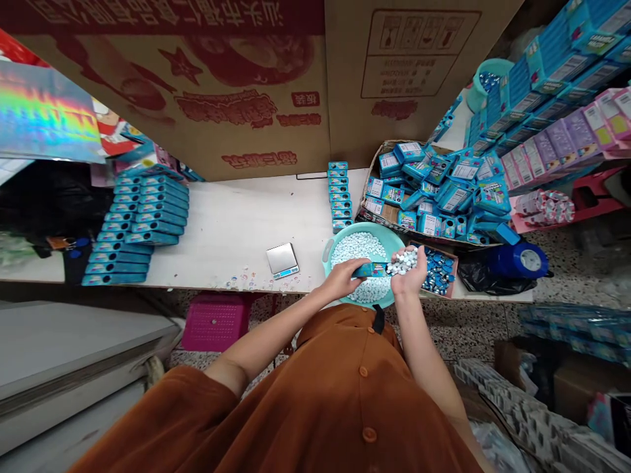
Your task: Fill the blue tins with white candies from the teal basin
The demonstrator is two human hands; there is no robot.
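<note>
My left hand grips a small blue box, its end turned toward my right palm. My right hand, palm up and cupped, holds a heap of small white candies right at the box's end. Both hands are above a turquoise basin full of loose white candies. Just right of the basin, partly behind my right hand, a shallow carton of blue-and-silver caps lies on the table.
A digital scale is left of the basin. Stacked blue boxes stand on the table's left, a short column of boxes behind the basin. An open carton heaped with blue boxes stands back right. A large cardboard carton walls the back.
</note>
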